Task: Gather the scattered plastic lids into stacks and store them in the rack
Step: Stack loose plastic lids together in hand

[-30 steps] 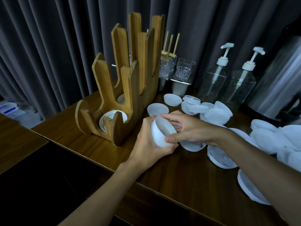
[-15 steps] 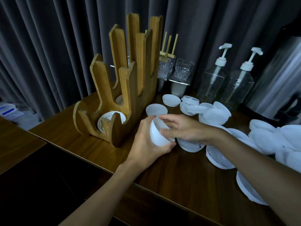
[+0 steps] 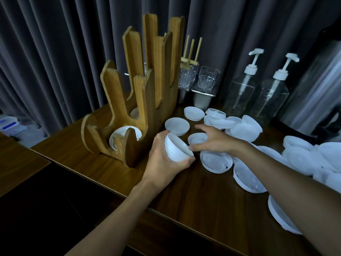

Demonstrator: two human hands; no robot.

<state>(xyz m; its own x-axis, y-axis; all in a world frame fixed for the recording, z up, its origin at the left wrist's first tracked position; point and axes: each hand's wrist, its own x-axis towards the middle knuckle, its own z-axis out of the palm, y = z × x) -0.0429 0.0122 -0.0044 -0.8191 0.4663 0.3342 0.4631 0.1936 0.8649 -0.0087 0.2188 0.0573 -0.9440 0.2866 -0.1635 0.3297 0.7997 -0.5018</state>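
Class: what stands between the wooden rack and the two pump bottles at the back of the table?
Head view: two clear glasses on a raised stand, with wooden sticks over the one nearer the rack.

Bare table is lying open at six o'clock; the rack is blocking ten o'clock, and scattered lids are crowding two to four o'clock.

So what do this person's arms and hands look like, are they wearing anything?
The left forearm and right forearm are bare, with no sleeves in view. The left hand and right hand wear no gloves; no ring, watch or bracelet shows, though the light is dim.
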